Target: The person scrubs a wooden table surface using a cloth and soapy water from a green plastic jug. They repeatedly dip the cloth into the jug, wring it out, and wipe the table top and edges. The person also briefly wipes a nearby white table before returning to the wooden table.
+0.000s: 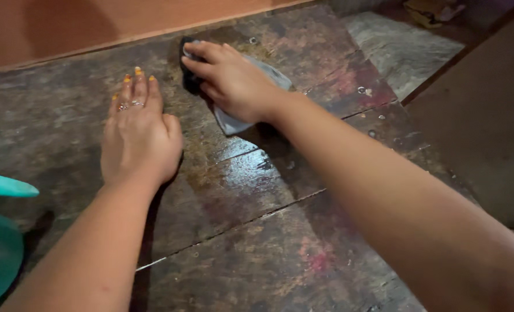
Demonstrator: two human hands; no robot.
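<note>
A grey cloth (251,98) lies bunched on the dark, worn wooden floor (257,231) near the orange wall (66,26), pressed under the right hand (231,78) with fingers curled over it (the left hand (138,136) rests flat, fingers together, beside it), a teal plastic object (0,231) at the left edge.

Right hand (234,81) on cloth (239,118), left hand (138,141) beside it on boards (257,242).

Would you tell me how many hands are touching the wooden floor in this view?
2. The left hand lies flat on the dark boards; the right hand presses a grey cloth onto them further back. No other hands show.
</note>
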